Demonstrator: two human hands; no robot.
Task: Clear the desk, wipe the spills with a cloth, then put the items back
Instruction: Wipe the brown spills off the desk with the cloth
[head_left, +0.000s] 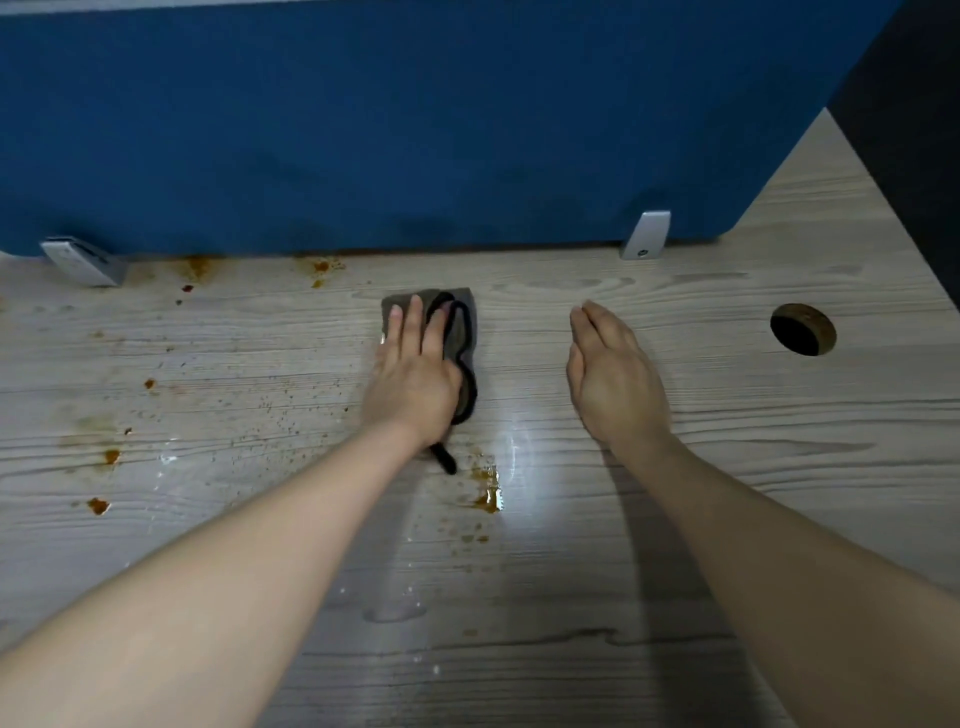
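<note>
A folded grey-brown cloth with a black edge (462, 332) lies on the pale wood desk (727, 415) near the back, in the middle. My left hand (413, 371) presses flat on it with straight fingers. To the right of the cloth my right hand (613, 379) is over the desk with its fingers straight and together, holding nothing. Orange-brown spills mark the desk: a wet patch (485, 491) just in front of the cloth, blots at the left (98, 505), and stains along the back edge (319, 267).
A blue partition (415, 130) stands along the desk's back edge, held by two grey brackets (647, 236) (83, 260). A round cable hole (802, 329) opens at the right. Clear water drops (395, 613) lie on the near part of the desk.
</note>
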